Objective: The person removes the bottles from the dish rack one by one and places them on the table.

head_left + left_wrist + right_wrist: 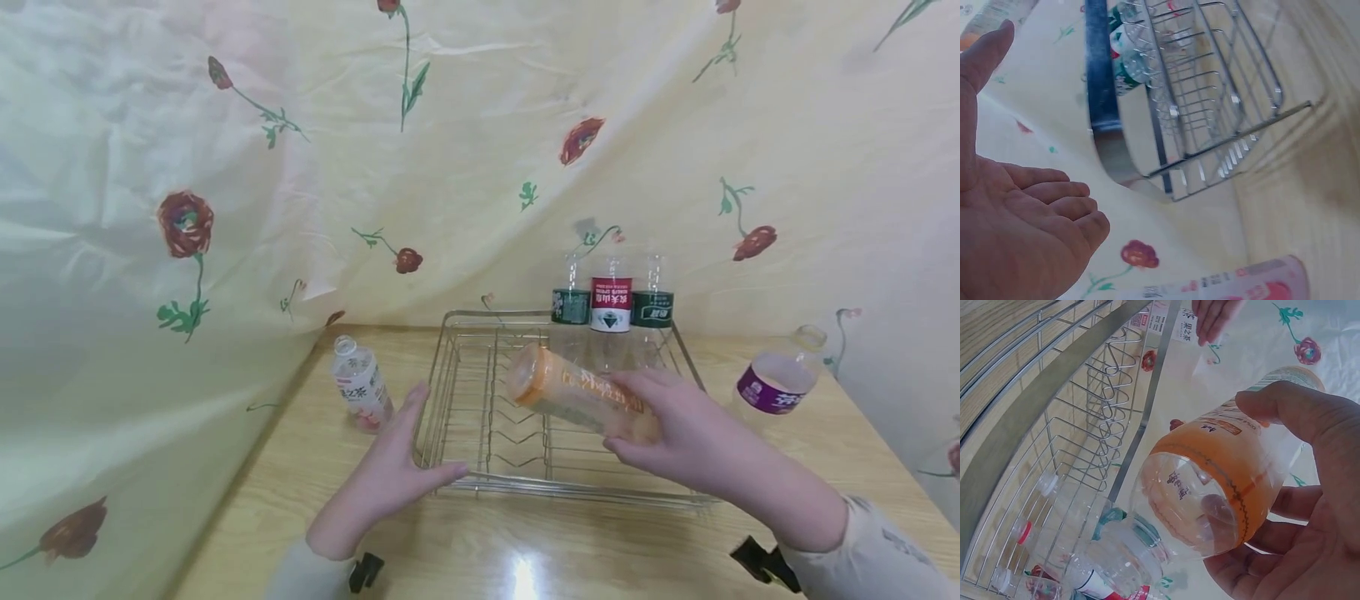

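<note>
My right hand grips a clear plastic bottle with an orange label, held tilted above the wire rack. In the right wrist view, thumb and fingers wrap around the orange-labelled bottle. My left hand, thumb spread from straight fingers, is at the rack's front left corner, holding nothing. Its palm shows bare in the left wrist view. At the back right of the rack stand a green-labelled bottle, a red-labelled bottle and another green-labelled bottle.
Left of the rack stands a tea bottle with a white and pink label. A purple-labelled bottle is on the right. Flowered cloth hangs behind and at the sides of the wooden table.
</note>
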`<state>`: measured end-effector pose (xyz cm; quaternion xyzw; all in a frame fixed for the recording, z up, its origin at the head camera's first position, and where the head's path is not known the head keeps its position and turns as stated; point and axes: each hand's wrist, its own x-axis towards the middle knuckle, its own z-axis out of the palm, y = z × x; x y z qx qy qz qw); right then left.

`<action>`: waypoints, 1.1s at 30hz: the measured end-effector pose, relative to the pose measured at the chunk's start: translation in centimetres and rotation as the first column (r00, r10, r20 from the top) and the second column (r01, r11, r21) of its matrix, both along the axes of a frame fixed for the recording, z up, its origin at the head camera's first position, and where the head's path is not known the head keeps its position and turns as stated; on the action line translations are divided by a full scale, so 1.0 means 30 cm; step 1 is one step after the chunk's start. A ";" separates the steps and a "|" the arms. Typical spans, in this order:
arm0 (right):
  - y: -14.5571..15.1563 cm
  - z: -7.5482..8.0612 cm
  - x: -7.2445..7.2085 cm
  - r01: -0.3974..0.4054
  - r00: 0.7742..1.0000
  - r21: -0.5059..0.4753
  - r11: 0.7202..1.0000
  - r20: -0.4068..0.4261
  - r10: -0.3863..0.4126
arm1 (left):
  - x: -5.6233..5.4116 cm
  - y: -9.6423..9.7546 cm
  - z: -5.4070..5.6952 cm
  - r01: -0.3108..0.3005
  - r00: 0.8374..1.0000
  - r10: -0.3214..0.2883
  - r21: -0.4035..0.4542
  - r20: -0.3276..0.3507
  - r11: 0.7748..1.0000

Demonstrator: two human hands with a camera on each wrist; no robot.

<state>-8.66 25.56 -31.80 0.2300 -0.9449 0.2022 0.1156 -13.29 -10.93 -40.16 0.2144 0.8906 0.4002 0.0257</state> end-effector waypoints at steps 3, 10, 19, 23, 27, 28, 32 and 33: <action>0.002 0.001 0.008 0.007 1.000 0.008 1.000 0.020 -0.007 | 0.008 0.010 0.019 0.016 1.000 -0.016 0.000 -0.013 1.000; 0.009 0.007 0.017 0.002 1.000 0.022 1.000 0.028 -0.003 | 0.014 0.047 0.066 0.046 0.997 -0.047 -0.019 -0.057 0.999; 0.018 -0.001 0.036 -0.003 0.999 0.048 0.999 0.033 0.001 | 0.026 0.101 0.126 0.114 0.989 -0.119 -0.052 -0.088 0.992; 0.021 0.008 0.037 -0.014 1.000 0.070 0.997 -0.005 0.015 | 0.023 0.130 0.158 0.151 0.981 -0.158 -0.065 -0.114 0.986; 0.011 0.018 0.043 0.004 1.000 0.090 0.996 0.006 -0.005 | 0.025 0.153 0.196 0.178 0.975 -0.187 -0.087 -0.117 0.980; 0.003 0.018 0.044 0.001 1.000 0.094 0.996 0.022 -0.004 | 0.030 0.154 0.206 0.182 0.976 -0.191 -0.091 -0.108 0.979; -0.016 0.018 0.055 -0.033 0.998 0.103 0.994 0.062 0.026 | 0.049 0.166 0.239 0.197 0.976 -0.207 -0.121 -0.074 0.973; -0.014 0.019 0.060 -0.037 0.998 0.110 0.993 0.050 0.032 | 0.050 0.174 0.246 0.207 0.973 -0.218 -0.129 -0.073 0.970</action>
